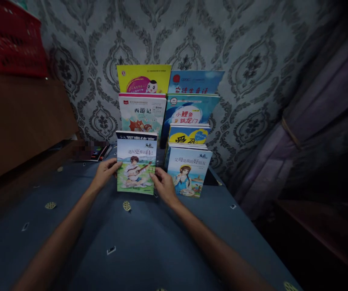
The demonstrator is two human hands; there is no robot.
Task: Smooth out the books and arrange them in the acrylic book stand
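Between my two hands stands an upright book (136, 165) with a guitar player on its cover. My left hand (107, 171) grips its left edge, and my right hand (163, 184) grips the lower right edge. Behind it, in the same column, are a white-covered book (142, 113) and a taller yellow book (143, 76). Just right of my right hand stands a pale blue book (188, 169) showing a girl in a yellow hat. Stepped up behind that are a blue and yellow book (188, 133), a teal book (192, 109) and a blue book (204, 80).
The books stand on a surface with a dark blue patterned cover (79, 238), against a patterned wall (243, 52). Several dark items (96, 152) lie at the back left, near a brown wooden board (22, 121) with a red basket (13, 40) above. A tied curtain (283, 133) hangs at right.
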